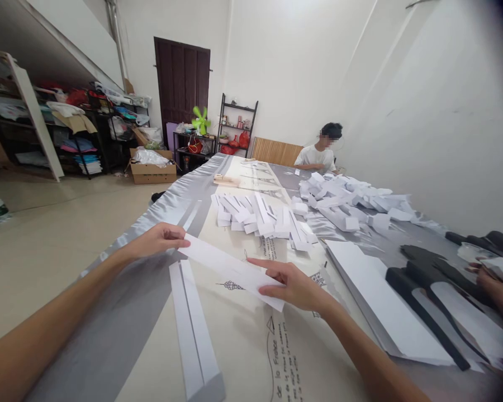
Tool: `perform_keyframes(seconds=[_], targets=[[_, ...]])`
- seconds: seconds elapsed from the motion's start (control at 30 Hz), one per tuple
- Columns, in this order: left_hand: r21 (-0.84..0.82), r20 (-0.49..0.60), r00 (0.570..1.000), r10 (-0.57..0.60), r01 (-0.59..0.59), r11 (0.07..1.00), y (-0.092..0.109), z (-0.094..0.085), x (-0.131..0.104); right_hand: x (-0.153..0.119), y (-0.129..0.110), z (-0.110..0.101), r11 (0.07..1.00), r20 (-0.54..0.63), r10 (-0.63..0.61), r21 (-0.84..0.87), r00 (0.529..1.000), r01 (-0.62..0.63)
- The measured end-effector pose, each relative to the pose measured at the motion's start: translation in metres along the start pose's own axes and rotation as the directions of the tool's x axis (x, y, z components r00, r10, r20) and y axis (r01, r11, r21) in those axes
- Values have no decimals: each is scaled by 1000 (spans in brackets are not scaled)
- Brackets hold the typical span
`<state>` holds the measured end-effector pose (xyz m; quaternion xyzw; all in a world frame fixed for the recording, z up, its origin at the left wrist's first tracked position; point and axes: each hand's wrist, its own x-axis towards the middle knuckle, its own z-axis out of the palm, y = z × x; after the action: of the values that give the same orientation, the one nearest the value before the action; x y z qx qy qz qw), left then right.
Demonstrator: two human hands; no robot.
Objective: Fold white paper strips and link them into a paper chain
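Observation:
A long white paper strip (230, 262) stretches above the table between my two hands. Its far left end is pinched by my left hand (170, 237), thumb over the paper. My right hand (291, 282) grips the other end, with the index finger extended along the strip and the thumb on its near edge. Just below lies a folded white paper sleeve (195, 329), with a lengthwise slit and a folded flap at its near end. Beyond my hands, several similar folded paper pieces (257, 215) lie in a loose row.
A large heap of white folded papers (352, 198) covers the right side of the table. Nearer stands a stack of white sheets (377, 301) beside black curved objects (427, 312). Another person's hand (501, 290) is at the right edge. Someone in white (318, 156) sits at the far end.

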<state>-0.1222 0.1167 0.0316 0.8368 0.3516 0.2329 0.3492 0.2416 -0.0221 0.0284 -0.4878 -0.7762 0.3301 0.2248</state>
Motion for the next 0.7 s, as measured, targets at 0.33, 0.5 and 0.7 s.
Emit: perform_keyframes(seconds=[0.33, 0.5, 0.7], targets=[[766, -71, 997, -2, 56, 641, 29, 33, -15, 3, 8, 10, 992, 0, 102, 78, 995, -102], [804, 71, 997, 11, -64, 591, 57, 89, -45, 6, 9, 13, 991, -31, 115, 72, 993, -112], [930, -28, 1000, 7, 24, 366, 61, 118, -32, 9, 2, 22, 999, -38, 35, 41, 999, -34]])
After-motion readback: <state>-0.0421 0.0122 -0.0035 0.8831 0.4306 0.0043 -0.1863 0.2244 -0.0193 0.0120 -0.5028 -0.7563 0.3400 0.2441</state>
